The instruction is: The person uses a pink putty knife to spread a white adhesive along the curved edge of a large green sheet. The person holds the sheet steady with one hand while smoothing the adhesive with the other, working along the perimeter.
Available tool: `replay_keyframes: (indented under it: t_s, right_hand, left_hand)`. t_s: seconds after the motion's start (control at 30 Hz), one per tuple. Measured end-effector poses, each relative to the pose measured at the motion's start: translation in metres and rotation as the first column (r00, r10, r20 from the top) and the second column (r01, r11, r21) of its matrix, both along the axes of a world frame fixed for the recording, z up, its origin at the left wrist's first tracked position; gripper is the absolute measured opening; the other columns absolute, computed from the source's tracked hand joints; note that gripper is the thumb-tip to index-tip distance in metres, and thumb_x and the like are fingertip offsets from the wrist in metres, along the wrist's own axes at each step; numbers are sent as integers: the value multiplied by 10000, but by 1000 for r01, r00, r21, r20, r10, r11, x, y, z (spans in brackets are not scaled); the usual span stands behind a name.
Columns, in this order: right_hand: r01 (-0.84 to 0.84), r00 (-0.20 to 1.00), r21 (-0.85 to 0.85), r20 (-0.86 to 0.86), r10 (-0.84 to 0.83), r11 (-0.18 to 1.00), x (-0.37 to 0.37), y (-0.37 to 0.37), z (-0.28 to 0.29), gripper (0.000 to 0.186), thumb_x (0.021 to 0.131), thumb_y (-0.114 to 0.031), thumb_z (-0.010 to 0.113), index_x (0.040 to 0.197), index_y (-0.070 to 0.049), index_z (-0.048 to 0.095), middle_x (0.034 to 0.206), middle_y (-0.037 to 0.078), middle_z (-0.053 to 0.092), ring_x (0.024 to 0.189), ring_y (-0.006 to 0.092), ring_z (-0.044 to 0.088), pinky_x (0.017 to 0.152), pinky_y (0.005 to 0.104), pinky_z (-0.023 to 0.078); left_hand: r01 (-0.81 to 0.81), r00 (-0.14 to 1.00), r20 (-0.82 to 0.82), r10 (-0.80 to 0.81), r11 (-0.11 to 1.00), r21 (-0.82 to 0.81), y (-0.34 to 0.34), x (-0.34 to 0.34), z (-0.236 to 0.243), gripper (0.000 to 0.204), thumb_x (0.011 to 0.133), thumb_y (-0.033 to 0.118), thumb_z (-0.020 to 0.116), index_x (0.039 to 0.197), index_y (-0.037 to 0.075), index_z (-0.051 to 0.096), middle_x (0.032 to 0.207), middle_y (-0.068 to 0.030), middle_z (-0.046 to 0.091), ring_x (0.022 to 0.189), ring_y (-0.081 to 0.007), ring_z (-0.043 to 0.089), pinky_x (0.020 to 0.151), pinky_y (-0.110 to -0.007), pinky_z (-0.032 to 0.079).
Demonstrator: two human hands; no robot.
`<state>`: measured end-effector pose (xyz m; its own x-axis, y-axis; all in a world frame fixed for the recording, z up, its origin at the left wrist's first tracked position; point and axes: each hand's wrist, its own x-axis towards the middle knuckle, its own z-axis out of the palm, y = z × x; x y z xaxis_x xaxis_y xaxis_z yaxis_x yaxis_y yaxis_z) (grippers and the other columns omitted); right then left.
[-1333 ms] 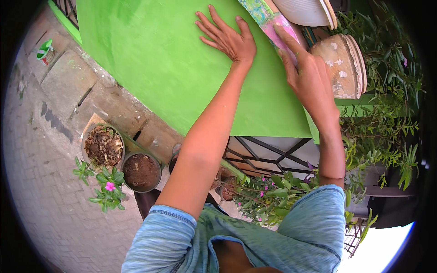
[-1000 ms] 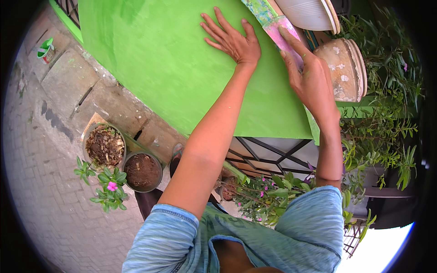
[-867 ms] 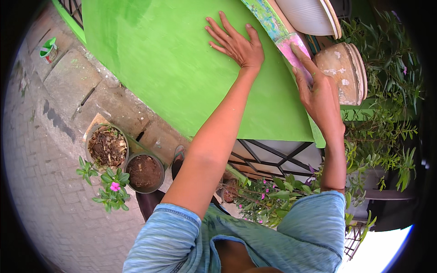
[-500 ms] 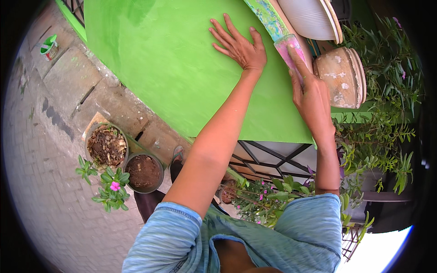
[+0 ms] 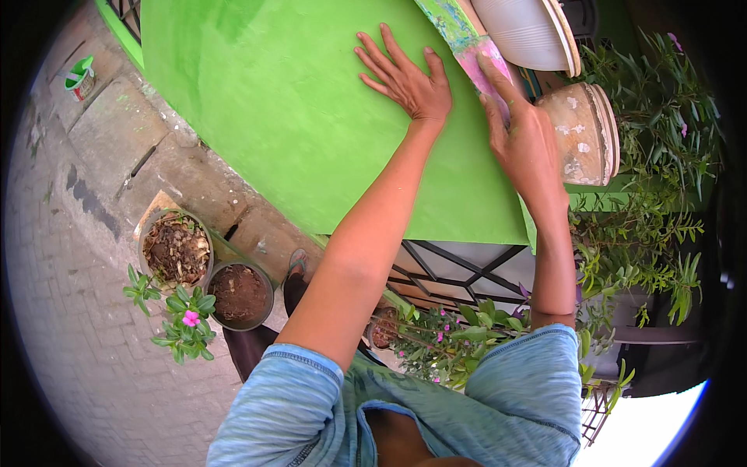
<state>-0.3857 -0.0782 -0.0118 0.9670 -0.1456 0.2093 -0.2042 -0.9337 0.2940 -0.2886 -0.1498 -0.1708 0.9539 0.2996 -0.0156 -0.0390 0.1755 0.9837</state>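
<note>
My left hand (image 5: 401,78) lies flat on a bright green painted surface (image 5: 264,132), fingers spread and holding nothing. My right hand (image 5: 524,144) grips a pink, flat rectangular piece (image 5: 473,64), index finger along its top, and presses it on the narrow edge strip (image 5: 443,17) of the green surface, which is mottled with blue and green paint. Right beside that hand stand a weathered cream pot (image 5: 587,132) with flaking patches and, above it, a white ribbed pot (image 5: 521,31).
At the left, a small green-and-white bucket (image 5: 79,78) stands on the pavement (image 5: 93,327). Two soil-filled pots (image 5: 175,247) and a pink-flowered plant (image 5: 183,327) sit lower left. Black metal grille (image 5: 459,272) lies below the green surface, with leafy plants (image 5: 654,233) along the right.
Over the last second my right hand and the pink piece went a little down along the edge strip, then back up. My left hand shifted slightly down, staying spread on the green surface.
</note>
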Motion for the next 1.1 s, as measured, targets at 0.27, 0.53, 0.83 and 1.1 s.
replay_keyframes:
  t_s: [0.27,0.53,0.83,1.1]
  right_hand:
    - [-1,1000,7,5,1,1000,-8,-2,-14,512,973,-122,622,1477,-159,541,694,250,629,673,438,640,638,546,477]
    - [-101,994,5,52,100,995,22,-3,-15,492,966,-117,637,1454,-146,575,734,256,646,699,453,634,673,520,488]
    - [-113,990,-18,83,114,993,36,5,-10,463,970,-132,632,1432,-149,601,826,269,676,792,465,657,724,513,512]
    - [-72,996,89,51,67,993,24,7,0,435,974,-159,620,1408,-132,614,884,284,689,872,487,651,789,536,526]
  left_hand:
    - [-35,999,18,35,999,22,2,9,-7,783,965,390,505,1636,88,236,1728,-196,68,1587,-433,41,1203,-671,0]
    - [17,1000,-12,-17,999,-28,4,2,3,781,962,375,516,1633,82,243,1725,-209,73,1588,-433,37,1205,-666,-3]
    - [10,1000,-5,-10,1000,-18,0,2,1,804,947,369,541,1634,79,241,1726,-206,73,1590,-430,32,1206,-662,-6]
    - [0,1000,2,0,1000,-4,2,1,-1,810,942,358,552,1635,84,236,1726,-203,74,1589,-431,37,1202,-670,-5]
